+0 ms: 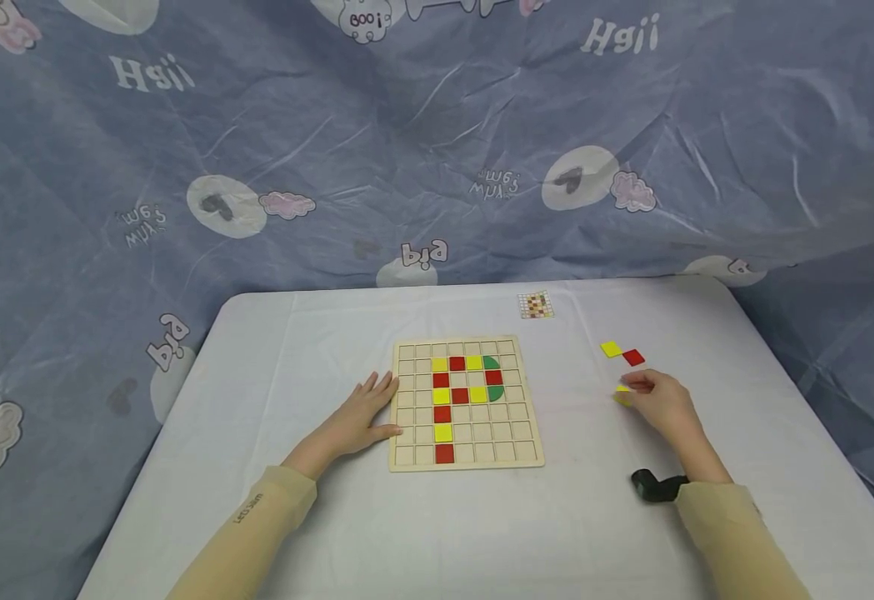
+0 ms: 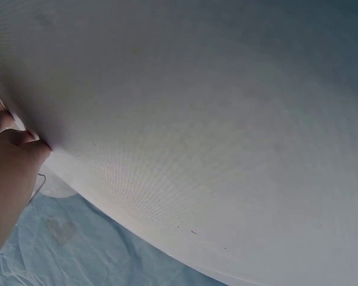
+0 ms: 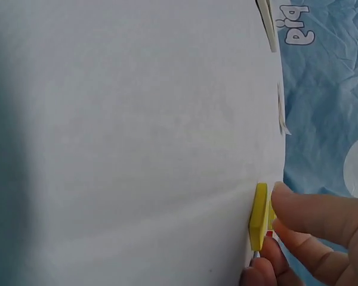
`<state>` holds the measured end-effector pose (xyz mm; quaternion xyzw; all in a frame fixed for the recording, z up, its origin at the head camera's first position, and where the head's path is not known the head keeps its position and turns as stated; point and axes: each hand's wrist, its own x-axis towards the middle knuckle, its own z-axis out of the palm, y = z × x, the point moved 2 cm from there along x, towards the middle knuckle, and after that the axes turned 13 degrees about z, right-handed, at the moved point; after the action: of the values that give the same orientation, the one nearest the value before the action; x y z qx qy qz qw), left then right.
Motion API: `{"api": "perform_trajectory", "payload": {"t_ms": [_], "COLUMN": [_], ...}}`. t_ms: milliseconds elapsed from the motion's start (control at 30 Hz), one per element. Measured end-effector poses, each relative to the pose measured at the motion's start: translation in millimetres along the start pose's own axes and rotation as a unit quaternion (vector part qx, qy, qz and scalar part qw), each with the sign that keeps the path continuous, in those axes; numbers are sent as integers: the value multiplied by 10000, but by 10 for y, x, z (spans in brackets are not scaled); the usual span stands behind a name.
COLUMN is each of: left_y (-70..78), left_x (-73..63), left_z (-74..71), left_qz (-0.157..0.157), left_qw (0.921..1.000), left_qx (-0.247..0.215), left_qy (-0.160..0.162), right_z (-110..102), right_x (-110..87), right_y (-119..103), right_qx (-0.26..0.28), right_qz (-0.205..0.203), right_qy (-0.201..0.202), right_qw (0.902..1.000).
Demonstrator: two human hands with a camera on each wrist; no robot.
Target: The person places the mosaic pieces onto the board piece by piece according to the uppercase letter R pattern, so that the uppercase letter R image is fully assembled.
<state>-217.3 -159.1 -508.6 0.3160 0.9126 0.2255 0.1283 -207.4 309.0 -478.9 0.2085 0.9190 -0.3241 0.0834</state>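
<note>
My left hand (image 1: 356,418) lies with its fingers spread, fingertips and thumb at the left edge of a wooden grid board (image 1: 414,458). Red, yellow and green tiles on the board form a P shape, with green rounded pieces (image 1: 491,363) at its right corners. Over to the right, my right hand (image 1: 660,403) pinches a yellow square tile (image 1: 621,396) between thumb and fingers, low over the table. The right wrist view shows this yellow tile (image 3: 259,215) edge-on beside the thumb. Just beyond that hand lie another yellow tile (image 1: 611,349) and a red tile (image 1: 634,357).
A small printed pattern card (image 1: 536,305) lies near the back of the white table (image 1: 317,333). Beside the right sleeve is a dark curved object (image 1: 656,486), partly covered by the forearm. A blue patterned cloth (image 1: 377,125) hangs behind the table.
</note>
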Motion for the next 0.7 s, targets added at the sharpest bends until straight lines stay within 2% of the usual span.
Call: {"api": "perform_trajectory", "payload": {"t_ms": [233, 367, 500, 700], "left_y": [-5, 0, 14, 14], "left_x": [3, 2, 2, 3], "left_z": [2, -2, -10, -4], "left_qz": [14, -20, -74, -85], "left_qw": [10000, 10000, 10000, 10000], "left_qx": [41, 30, -4, 13], "left_qy": [-8, -23, -32, -18], "right_z": [41, 48, 43, 92], "right_x": [15, 20, 6, -70], "right_y": [-14, -32, -67, -241], "right_qx": [-275, -288, -142, 288], "right_qz": [338, 371, 268, -213], "right_qy": [-133, -99, -50, -74], "right_qw": [9990, 9988, 9995, 9993]}}
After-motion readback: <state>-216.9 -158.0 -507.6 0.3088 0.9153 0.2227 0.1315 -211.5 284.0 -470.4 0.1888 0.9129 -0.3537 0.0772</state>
